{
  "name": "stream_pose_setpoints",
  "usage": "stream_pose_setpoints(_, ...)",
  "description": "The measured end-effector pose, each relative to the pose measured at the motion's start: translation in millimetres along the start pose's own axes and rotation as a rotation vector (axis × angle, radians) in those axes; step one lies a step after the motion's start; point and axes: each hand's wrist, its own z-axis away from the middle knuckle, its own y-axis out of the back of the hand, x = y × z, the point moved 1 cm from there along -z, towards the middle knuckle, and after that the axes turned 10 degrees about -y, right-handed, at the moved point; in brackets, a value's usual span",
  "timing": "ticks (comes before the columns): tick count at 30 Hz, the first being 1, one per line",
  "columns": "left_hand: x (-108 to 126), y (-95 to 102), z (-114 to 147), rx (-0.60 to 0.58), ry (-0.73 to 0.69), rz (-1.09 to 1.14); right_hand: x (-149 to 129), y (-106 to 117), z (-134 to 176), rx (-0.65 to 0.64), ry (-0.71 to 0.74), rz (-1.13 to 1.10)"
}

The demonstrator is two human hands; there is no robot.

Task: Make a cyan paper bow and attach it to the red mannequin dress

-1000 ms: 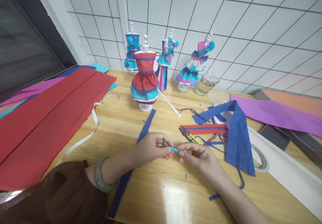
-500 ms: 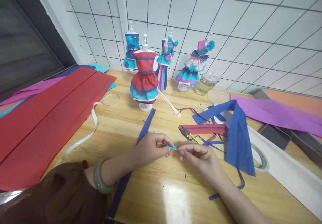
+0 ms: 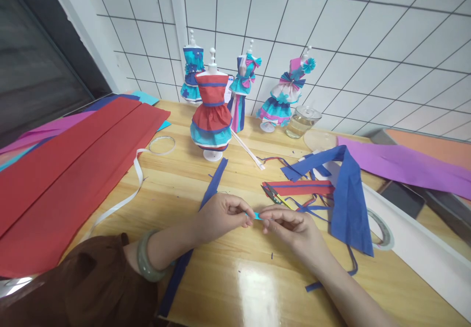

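Note:
Between my fingertips is a small turquoise strip (image 3: pixel 257 215), thin like crepe paper. One end is pinched by my left hand (image 3: pixel 224 217), the other by my right hand (image 3: pixel 290 226); most of it is hidden by the fingers. Just beyond my right hand lie yellow-handled thread snips (image 3: pixel 274 193) on a red strip with a blue line (image 3: pixel 301 188). A long dark-blue strip (image 3: pixel 214 185) runs under my left wrist. Ahead stands a small dress form in a red and turquoise paper dress (image 3: pixel 211 116).
Three more dressed forms, including a pink and turquoise one (image 3: pixel 281 96), stand by the tiled wall near a glass cup (image 3: pixel 302 122). Red sheets (image 3: pixel 84 170) cover the left side. A folded blue strip (image 3: pixel 349 199), a tape roll (image 3: pixel 386 234) and a purple sheet (image 3: pixel 405 165) lie right.
The turquoise strip has shifted slightly between my fingertips, with its visible part now a little further right. Both hands stay in nearly the same place.

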Motion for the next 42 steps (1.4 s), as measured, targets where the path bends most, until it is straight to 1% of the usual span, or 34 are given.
stream_pose_setpoints(6,-2.2,0.1,0.0,0.012,0.017,0.03,1.5,0.7,0.8,0.018,-0.02,-0.024)
stream_pose_setpoints(13,3.0,-1.3,-0.5,0.019,0.03,-0.021,-2.8,-0.1,0.1,0.079,0.004,-0.053)
stream_pose_setpoints(20,4.0,-1.7,-0.9,0.053,0.025,-0.014,-2.6,-0.7,-0.5,0.083,0.023,-0.056)
stream_pose_setpoints(26,5.2,-2.9,-0.5,0.058,0.003,0.038,1.4,-0.5,-1.0,0.112,-0.003,-0.015)
stream_pose_setpoints(32,7.6,-5.8,-1.6,0.1,0.025,0.041,4.8,-2.0,-2.2,0.136,-0.035,-0.024)
stream_pose_setpoints(37,9.1,-6.9,-3.1,0.121,0.044,0.086,3.3,-4.2,-2.5,0.133,-0.049,-0.134)
stream_pose_setpoints(42,7.8,-5.4,-3.9,0.084,0.024,0.145,2.2,-3.1,-2.6,0.113,-0.06,-0.197)
